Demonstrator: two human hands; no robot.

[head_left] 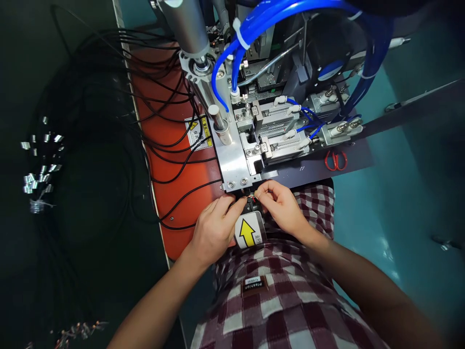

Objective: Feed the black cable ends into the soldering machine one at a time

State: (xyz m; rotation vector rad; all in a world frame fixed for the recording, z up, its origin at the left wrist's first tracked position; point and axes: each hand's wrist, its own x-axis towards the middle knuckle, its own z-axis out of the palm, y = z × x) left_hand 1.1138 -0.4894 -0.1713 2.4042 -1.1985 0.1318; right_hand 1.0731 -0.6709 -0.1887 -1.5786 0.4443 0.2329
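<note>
Both hands meet at the front edge of a metal machine (234, 162). My left hand (216, 225) is closed in a pinch, its fingertips at some thin coloured wires (252, 197). From the other side my right hand (281, 206) pinches the same small wire ends between thumb and forefinger. A black cable (181, 227) runs across the orange surface toward my left hand; its end is hidden behind the fingers. Just below the fingertips is a plate with a yellow arrow (247, 232).
More black cables (163, 145) cross the orange tabletop (174, 194) from a large bundle on the left with shiny metal ends (41, 177). Blue air hoses (290, 9) arch above. Red-handled scissors (336, 161) lie on the dark plate at right.
</note>
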